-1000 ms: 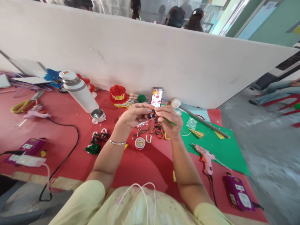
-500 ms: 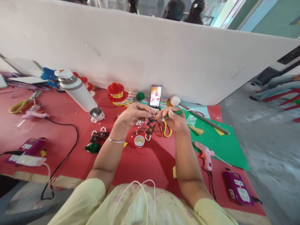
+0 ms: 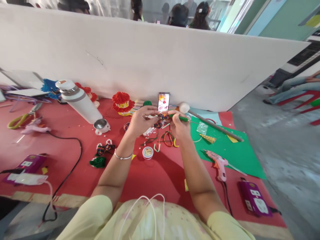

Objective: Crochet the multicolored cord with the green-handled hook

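Observation:
My left hand (image 3: 143, 120) pinches a small piece of dark multicoloured yarn work (image 3: 163, 116) between thumb and fingers, over the middle of the table. My right hand (image 3: 180, 126) is closed on a green-handled crochet hook (image 3: 183, 118), held almost level against the yarn piece's right side. The hook's tip is too small to make out. Beneath the hands lie scissors with orange and yellow handles (image 3: 168, 138), partly hidden, and loose white beads. A round spool with a pale label (image 3: 148, 152) sits nearer to me. Just behind the hands stands a phone (image 3: 163, 102) with its screen lit.
To the left are a white thermos (image 3: 81, 106), its metal cup (image 3: 101, 126), beaded yarn pieces (image 3: 105, 148) and green yarn (image 3: 98, 162). A red yarn figure (image 3: 122, 102) stands behind. On the right lie a pink glue gun (image 3: 218, 165), green sheet (image 3: 232, 160) and purple power block (image 3: 254, 198).
Both hands have lowered slightly and shifted left with the yarn piece. The crochet hook has turned, its right end now pointing slightly down. My left fingers are more spread. The view has shifted slightly.

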`<state>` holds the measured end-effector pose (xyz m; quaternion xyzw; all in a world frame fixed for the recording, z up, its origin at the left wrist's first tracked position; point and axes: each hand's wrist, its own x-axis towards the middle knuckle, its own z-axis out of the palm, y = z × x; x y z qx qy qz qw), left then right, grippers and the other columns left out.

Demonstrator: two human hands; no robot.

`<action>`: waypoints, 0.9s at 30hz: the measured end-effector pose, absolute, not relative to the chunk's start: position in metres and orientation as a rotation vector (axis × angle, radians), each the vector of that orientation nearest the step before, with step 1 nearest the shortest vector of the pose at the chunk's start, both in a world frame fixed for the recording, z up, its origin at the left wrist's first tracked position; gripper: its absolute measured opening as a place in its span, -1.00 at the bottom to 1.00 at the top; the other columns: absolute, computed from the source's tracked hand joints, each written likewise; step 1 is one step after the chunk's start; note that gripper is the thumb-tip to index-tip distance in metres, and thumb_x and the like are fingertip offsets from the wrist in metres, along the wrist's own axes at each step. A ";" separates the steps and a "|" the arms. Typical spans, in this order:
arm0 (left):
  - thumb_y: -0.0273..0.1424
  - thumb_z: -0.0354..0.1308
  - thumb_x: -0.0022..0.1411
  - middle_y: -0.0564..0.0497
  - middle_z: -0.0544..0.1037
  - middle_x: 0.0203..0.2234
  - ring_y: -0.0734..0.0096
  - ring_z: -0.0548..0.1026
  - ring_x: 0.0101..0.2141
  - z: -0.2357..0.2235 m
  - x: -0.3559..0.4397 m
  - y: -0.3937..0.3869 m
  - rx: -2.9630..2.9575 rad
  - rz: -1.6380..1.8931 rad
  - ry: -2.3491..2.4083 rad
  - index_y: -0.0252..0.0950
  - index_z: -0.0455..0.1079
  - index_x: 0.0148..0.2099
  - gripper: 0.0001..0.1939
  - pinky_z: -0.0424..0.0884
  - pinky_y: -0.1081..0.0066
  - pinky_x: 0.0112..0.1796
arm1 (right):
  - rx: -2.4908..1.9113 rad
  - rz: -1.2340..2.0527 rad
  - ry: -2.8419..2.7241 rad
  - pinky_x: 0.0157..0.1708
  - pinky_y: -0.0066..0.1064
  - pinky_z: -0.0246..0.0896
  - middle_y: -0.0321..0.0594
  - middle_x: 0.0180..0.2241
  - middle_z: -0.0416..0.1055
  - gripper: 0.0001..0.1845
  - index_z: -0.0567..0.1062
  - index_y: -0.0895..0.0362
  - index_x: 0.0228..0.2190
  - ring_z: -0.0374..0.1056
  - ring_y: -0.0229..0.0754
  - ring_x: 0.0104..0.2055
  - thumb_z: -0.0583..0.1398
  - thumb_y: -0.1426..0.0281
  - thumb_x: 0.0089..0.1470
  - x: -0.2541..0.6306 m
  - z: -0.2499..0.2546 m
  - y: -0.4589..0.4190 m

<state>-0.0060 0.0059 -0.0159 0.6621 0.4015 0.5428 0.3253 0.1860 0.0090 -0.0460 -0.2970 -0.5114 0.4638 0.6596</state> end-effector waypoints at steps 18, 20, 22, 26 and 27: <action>-0.35 0.62 -0.11 0.07 0.64 -0.46 0.59 0.40 -0.56 -0.008 0.008 0.002 1.114 1.449 0.760 -0.14 0.72 -0.02 -0.47 0.28 0.51 -0.59 | -0.590 1.105 -1.152 -0.06 -0.22 0.63 -0.28 -0.21 0.75 -0.66 0.73 -0.07 -0.28 0.68 -0.10 -0.12 0.43 -0.05 0.11 0.183 -0.046 0.007; -0.41 0.61 -0.13 0.10 0.64 -0.48 0.53 0.51 -0.49 -0.011 0.010 0.003 1.148 1.510 0.762 -0.17 0.71 0.00 -0.45 0.44 0.49 -0.48 | -0.619 1.036 -1.211 -0.06 -0.18 0.62 -0.27 -0.21 0.75 -0.66 0.74 -0.07 -0.27 0.68 -0.07 -0.12 0.39 -0.05 0.15 0.185 -0.047 0.007; -0.45 0.57 -0.10 0.10 0.65 -0.47 0.50 0.55 -0.45 -0.014 0.012 0.003 1.195 1.567 0.817 -0.19 0.70 0.05 -0.43 0.51 0.47 -0.41 | -0.657 0.915 -1.283 -0.03 -0.15 0.60 -0.27 -0.22 0.75 -0.69 0.74 -0.07 -0.27 0.67 -0.06 -0.11 0.38 -0.02 0.19 0.186 -0.044 0.005; -0.49 0.48 -0.02 0.06 0.69 -0.40 0.50 0.55 -0.45 -0.019 0.021 0.002 1.204 1.679 0.909 -0.21 0.66 0.13 -0.41 0.46 0.48 -0.45 | -0.675 0.568 -1.436 0.10 -0.09 0.53 -0.26 -0.12 0.73 -0.85 0.75 -0.12 -0.19 0.63 -0.07 -0.01 0.36 0.17 0.27 0.182 -0.035 -0.003; -0.50 0.48 -0.01 0.06 0.69 -0.40 0.51 0.55 -0.45 -0.020 0.024 0.002 1.170 1.697 0.892 -0.20 0.66 0.13 -0.41 0.45 0.48 -0.46 | -0.672 0.492 -1.454 0.10 -0.09 0.52 -0.26 -0.10 0.72 -0.86 0.75 -0.14 -0.16 0.62 -0.08 0.00 0.36 0.21 0.28 0.180 -0.035 -0.006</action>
